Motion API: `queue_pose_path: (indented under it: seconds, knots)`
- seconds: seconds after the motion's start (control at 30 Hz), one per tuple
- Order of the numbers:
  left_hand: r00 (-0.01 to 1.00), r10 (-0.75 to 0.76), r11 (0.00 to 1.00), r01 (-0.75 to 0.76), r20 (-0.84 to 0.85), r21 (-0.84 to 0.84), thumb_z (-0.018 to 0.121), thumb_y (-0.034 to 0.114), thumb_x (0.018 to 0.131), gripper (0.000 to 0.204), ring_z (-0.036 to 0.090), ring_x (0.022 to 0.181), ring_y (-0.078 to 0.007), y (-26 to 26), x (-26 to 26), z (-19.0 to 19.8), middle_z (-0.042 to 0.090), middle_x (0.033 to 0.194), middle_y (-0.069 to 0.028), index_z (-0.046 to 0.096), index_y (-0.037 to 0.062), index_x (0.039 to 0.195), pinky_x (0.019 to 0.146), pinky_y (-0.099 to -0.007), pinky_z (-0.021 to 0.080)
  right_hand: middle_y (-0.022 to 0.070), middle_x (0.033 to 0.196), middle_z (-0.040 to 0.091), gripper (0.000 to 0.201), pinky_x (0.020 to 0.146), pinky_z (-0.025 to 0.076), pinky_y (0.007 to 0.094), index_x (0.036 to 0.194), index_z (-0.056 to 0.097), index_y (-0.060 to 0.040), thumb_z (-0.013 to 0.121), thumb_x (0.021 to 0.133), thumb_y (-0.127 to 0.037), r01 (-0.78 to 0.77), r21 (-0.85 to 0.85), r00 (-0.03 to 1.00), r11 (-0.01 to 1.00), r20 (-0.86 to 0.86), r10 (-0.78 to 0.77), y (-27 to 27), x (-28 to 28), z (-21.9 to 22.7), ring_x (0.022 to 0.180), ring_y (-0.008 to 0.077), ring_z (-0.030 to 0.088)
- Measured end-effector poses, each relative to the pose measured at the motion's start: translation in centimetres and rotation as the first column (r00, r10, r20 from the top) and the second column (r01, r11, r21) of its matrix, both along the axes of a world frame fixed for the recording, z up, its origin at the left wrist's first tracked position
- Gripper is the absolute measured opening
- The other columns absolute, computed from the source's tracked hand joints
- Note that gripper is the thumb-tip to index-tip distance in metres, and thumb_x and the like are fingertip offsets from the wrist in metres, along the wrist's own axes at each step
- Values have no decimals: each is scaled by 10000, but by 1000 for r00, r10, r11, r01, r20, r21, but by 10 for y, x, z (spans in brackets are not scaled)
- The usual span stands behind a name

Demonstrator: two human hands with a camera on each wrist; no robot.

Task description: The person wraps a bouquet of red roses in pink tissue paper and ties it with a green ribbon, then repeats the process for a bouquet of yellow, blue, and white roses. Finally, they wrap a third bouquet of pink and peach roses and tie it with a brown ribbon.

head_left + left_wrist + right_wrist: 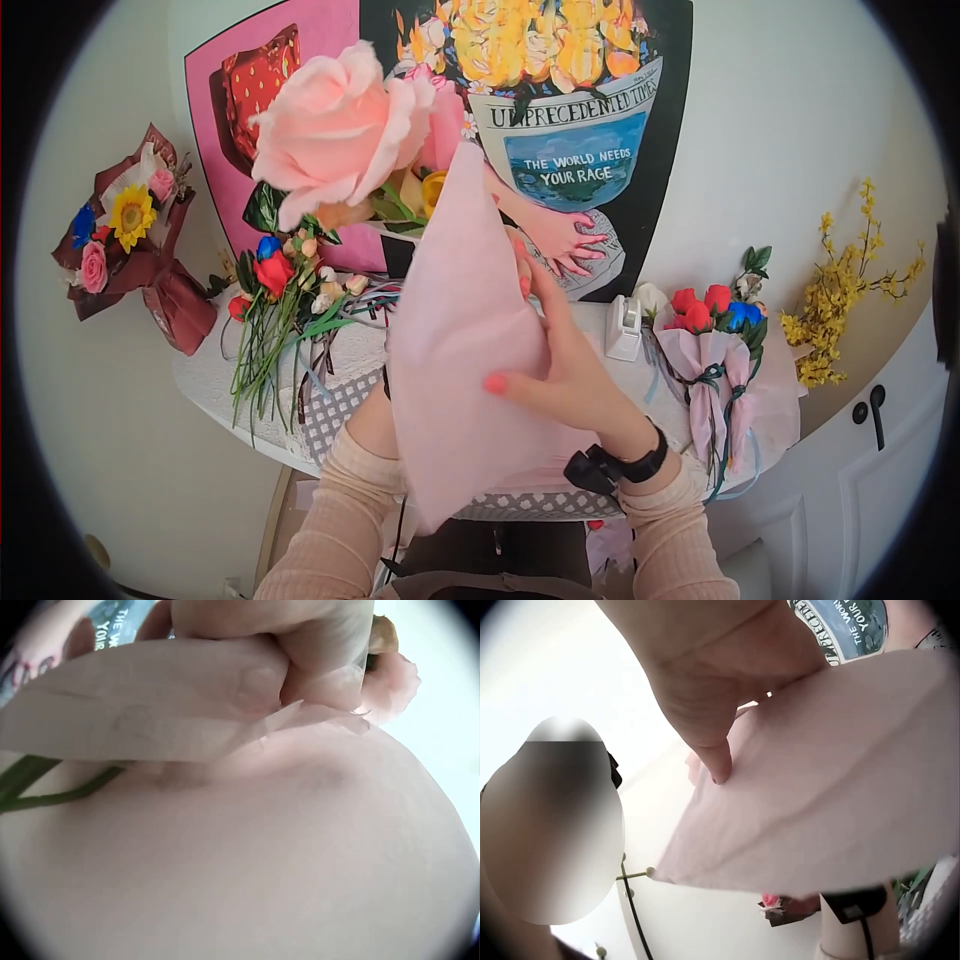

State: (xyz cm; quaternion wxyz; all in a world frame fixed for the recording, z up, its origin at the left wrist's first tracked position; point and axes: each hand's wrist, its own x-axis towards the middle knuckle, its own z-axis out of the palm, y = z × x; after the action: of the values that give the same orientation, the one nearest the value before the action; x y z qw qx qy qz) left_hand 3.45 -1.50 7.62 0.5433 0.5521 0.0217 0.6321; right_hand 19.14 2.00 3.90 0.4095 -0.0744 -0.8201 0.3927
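While the right hand [570, 375] lies flat with straight fingers on the pink paper [460, 340], the left hand [300, 645] pinches the paper's other side from behind. Above both hands, a big pink rose [335, 130] sticks out of the paper.

Rose [335, 130] above paper sheet [460, 330]; tape dispenser [625, 328] right, on table [215, 385].

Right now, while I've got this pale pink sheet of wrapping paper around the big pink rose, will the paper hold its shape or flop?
The pale pink sheet of wrapping paper probably flops: it curves and creases where the right hand presses it. It looks thin and light, likely easy to crumple or tear, since the left hand has already bunched its edge beside the big pink rose.
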Motion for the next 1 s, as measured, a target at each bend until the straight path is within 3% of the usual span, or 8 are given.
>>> queue_pose_path:
  seconds: [0.43, 0.47, 0.53, 0.67, 0.73, 0.8, 0.83, 1.0]
  knots:
    - [635, 691, 722, -632, -346, 280, 386, 366, 915, 537, 552, 964, -209, 4, 13, -3, 544, 1080, -111, 336, -29, 1276, 864, -372, 443, 155, 996, 599, 572, 793, 455, 317, 1207, 401, 19, 674, 738, -161, 185, -157, 980, 970, -48, -194, 20, -16, -21, 914, 249, 597]
    - [641, 685, 727, -627, -345, 280, 386, 366, 915, 537, 552, 964, -209, 10, 4, -11, 544, 1080, -111, 336, -29, 1276, 864, -372, 443, 134, 965, 610, 485, 771, 460, 302, 1163, 441, 23, 654, 755, -132, 192, -182, 970, 964, -117, -215, 22, -14, -18, 888, 217, 598]
    - [878, 448, 853, -477, -170, -210, 387, 438, 900, 611, 521, 1047, -203, 16, -9, -6, 515, 1153, -151, 335, -44, 1271, 900, -347, 419, 113, 933, 621, 400, 748, 465, 288, 1120, 481, 27, 633, 773, -104, 210, -205, 951, 956, -183, -248, 27, -8, -11, 862, 185, 599]
    - [866, 459, 886, -428, -200, 179, 436, 480, 875, 629, 457, 1102, -197, 6, -19, -4, 474, 1195, -124, 373, -28, 1241, 962, -322, 322, 89, 947, 616, 292, 717, 465, 256, 1062, 523, 30, 600, 798, -68, 230, -347, 906, 909, -264, -330, 41, 2, -5, 836, 121, 581]
    - [737, 631, 771, -562, -243, 298, 515, 416, 857, 556, 501, 1043, -177, 1, -5, -1, 519, 1137, -113, 430, -23, 1188, 933, -305, 354, 85, 957, 613, 283, 716, 465, 252, 1056, 526, 29, 598, 801, -69, 212, -377, 895, 902, -296, -334, 46, 2, -7, 837, 115, 579]
    - [356, 847, 511, -752, -396, 416, 581, 259, 843, 351, 558, 879, -123, -4, 1, -2, 596, 972, -74, 529, -15, 1056, 802, -260, 426, 81, 973, 609, 293, 724, 467, 254, 1064, 528, 27, 603, 797, -65, 91, -443, 909, 892, -329, -256, 46, -1, -9, 841, 118, 578]
    - [371, 852, 491, -810, -369, 321, 595, 136, 830, 174, 539, 701, -67, 3, 0, -6, 604, 766, -18, 575, -13, 916, 644, -212, 435, 81, 973, 609, 293, 724, 467, 254, 1064, 528, 27, 603, 797, -65, 88, -446, 910, 891, -328, -254, 45, -2, -9, 841, 118, 578]
    - [339, 874, 419, -889, -349, 186, 556, 151, 865, 168, 476, 641, -38, 25, -14, -11, 565, 690, -3, 576, -15, 869, 582, -190, 399, 58, 1015, 593, 326, 739, 470, 257, 1094, 525, -1, 625, 808, -119, -224, -620, 957, 752, -285, 50, 31, 3, -7, 862, 113, 571]
